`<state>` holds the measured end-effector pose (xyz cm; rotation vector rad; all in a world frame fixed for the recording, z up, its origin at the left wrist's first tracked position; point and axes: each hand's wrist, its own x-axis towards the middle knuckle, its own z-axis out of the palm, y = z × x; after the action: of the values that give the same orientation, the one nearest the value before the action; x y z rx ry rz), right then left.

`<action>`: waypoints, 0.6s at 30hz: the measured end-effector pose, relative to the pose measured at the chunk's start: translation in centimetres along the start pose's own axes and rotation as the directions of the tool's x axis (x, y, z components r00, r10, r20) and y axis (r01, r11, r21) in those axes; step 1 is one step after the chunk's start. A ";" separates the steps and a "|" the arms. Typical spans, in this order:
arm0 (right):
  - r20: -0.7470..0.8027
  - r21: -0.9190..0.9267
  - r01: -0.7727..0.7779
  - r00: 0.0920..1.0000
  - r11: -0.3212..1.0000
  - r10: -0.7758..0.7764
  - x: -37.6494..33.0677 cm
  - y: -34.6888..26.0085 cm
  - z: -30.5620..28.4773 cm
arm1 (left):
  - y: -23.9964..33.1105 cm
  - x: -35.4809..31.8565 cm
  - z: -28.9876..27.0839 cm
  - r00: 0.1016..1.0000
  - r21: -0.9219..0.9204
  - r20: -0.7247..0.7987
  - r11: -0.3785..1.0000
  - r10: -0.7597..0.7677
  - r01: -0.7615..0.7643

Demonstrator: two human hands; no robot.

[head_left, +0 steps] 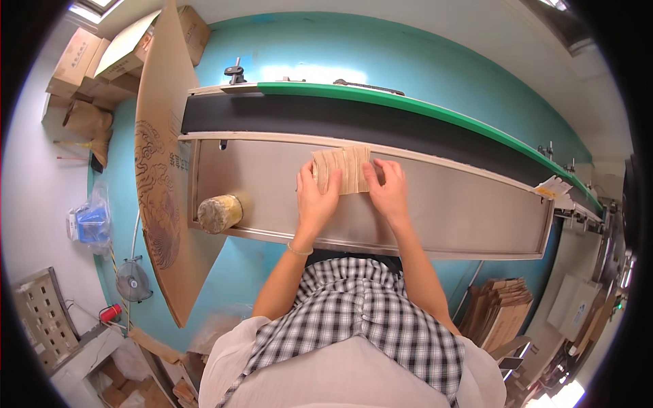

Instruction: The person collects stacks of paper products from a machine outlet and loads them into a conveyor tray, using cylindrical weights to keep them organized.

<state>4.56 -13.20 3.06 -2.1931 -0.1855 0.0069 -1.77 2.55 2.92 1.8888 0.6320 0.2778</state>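
A bundle of thin tan paper-like pieces (pixel 345 166) is packed side by side, with fine edges showing as lines across it; their exact kind I cannot make out. It is at the far part of the steel tray (pixel 469 211), near its back rim. My left hand (pixel 316 200) holds the left end of the bundle, thumb toward the near side. Gripping the right end is my right hand (pixel 388 189), its thumb against the bundle and its fingers bent. A yellowish cylinder (pixel 221 213) stands at the tray's left end, apart from both hands.
Behind the tray runs a black conveyor belt (pixel 326 119) with a green rail (pixel 408 105). A large cardboard sheet (pixel 163 170) rises at the left. White slips (pixel 554 188) lie at the tray's right end. Flattened cartons (pixel 500 313) lean below right; a fan (pixel 132 280) is at left.
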 end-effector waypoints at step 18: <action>0.374 0.769 -0.541 0.812 0.339 0.447 4.3 3.9 -2.5 | 1.0 -0.4 1.0 0.989 -0.012 0.120 0.996 0.089 -0.088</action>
<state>9.49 -16.93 1.66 -1.1299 0.4009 0.4693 -1.32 1.24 3.44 1.9141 0.4665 0.2204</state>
